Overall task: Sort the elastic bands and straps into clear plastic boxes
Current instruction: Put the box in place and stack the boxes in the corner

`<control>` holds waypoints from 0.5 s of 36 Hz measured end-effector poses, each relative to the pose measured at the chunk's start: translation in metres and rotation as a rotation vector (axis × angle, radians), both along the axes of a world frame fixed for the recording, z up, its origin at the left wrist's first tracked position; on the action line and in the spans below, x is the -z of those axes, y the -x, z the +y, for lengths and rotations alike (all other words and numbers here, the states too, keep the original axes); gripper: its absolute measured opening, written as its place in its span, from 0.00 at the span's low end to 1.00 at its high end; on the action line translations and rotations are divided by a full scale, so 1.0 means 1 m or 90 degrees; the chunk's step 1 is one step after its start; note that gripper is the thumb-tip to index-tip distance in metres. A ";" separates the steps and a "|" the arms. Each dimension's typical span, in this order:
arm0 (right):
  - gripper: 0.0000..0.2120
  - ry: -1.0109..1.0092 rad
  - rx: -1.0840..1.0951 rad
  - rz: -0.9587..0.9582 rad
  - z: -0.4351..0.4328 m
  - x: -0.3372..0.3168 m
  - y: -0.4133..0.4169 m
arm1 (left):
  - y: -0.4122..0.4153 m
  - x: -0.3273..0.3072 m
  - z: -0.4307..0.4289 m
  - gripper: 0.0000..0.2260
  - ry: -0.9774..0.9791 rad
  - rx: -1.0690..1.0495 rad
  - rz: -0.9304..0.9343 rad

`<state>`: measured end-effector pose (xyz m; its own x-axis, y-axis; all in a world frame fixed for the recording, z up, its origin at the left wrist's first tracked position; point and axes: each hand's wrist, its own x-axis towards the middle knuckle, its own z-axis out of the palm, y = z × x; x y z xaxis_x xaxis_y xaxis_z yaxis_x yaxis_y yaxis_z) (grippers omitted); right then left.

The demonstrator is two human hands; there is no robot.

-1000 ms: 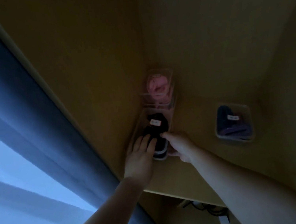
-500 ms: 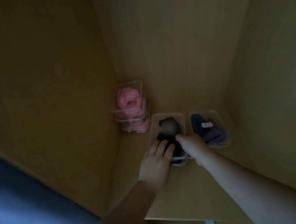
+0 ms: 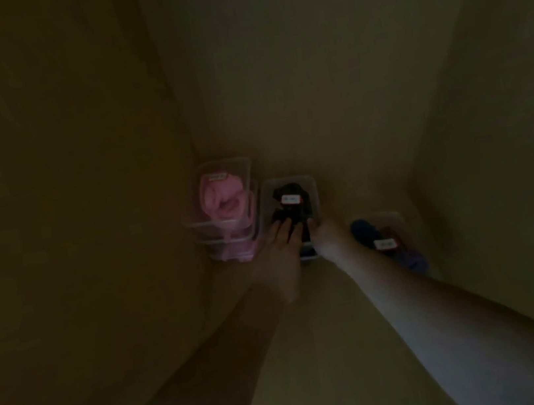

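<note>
Shift: black-band box (image 3: 312,192) sits deeper than half a second ago, off the flank of the blue-band box (image 3: 396,219) and up alongside the pink-band stack (image 3: 225,164); view darker too.
Position: on the shelf board (image 3: 330,331), near the back panel (image 3: 311,91), just beside the pink stack, well apart from the blue-band box.
Contents: dark elastic bands (image 3: 291,188) bundled under a clear lid, white label (image 3: 290,199) on top.
Left hand (image 3: 282,255): fingers straight, laid flat on the near end of the lid.
Right hand (image 3: 326,235): against the near right corner of the same box; curled round it or only pushing, cannot tell in this blur.
Handling: likely light, thin rigid plastic with soft fill; smooth walls, apt to slide on the board rather than tip. Best held by the two long sides or pushed from the near end; lid possibly loose, so no lifting by the lid alone.
Edges: left side panel (image 3: 84,195) close behind the pink stack, back panel close ahead, right side panel (image 3: 491,134) beyond the blue-band box.
Room: open board toward the front and in the gap between black and blue boxes; little left rearward.
</note>
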<state>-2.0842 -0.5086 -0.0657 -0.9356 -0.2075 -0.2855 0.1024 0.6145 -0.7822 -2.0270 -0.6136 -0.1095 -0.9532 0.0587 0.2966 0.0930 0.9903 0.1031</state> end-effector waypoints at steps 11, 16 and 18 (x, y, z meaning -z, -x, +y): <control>0.14 -0.128 0.031 0.223 0.061 0.006 0.001 | 0.008 -0.014 0.013 0.24 -0.007 -0.053 0.036; 0.25 -0.323 -0.049 0.029 0.105 0.020 -0.017 | -0.013 -0.010 0.026 0.22 -0.035 0.039 0.039; 0.37 -0.299 -0.034 0.017 0.115 0.026 -0.024 | -0.021 -0.002 0.031 0.22 -0.041 0.068 0.021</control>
<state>-2.0602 -0.3941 -0.0921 -0.9354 -0.1105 -0.3358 0.0439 0.9063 -0.4204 -2.0056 -0.5822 -0.1078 -0.9324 0.1390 0.3336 0.2018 0.9660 0.1617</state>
